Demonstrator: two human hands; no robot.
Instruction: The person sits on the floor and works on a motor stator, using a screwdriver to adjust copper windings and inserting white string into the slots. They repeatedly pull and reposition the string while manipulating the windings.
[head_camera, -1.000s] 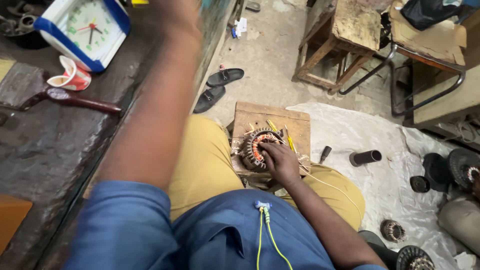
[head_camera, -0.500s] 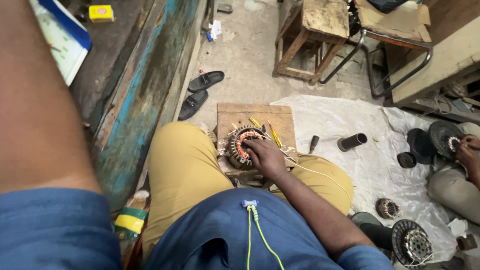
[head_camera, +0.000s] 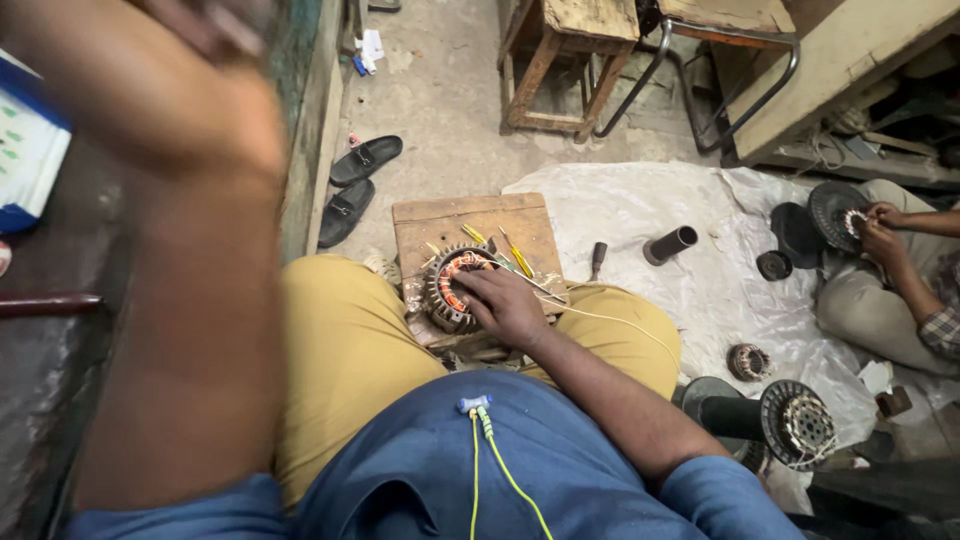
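Note:
My right hand (head_camera: 507, 305) rests on a round motor stator (head_camera: 446, 291) with copper windings and grips its right side. The stator lies on a small wooden board (head_camera: 468, 218) in front of my knees. Yellow-handled tools (head_camera: 512, 254) and thin wires lie on the board beside it. My left arm is raised across the left of the view. My left hand (head_camera: 205, 35) is blurred at the top left, over the dark workbench (head_camera: 40, 400), and I cannot tell whether it holds anything.
A pair of black sandals (head_camera: 355, 178) lies on the concrete floor. A wooden stool (head_camera: 560, 60) stands behind the board. A white plastic sheet (head_camera: 650, 210) carries a black tube (head_camera: 670, 244) and motor parts (head_camera: 796, 423). Another person's hands (head_camera: 880, 228) work on a part at the right.
My left arm has swung across the view and now blurs with motion. The view has shifted slightly. My right hand stays on the stator.

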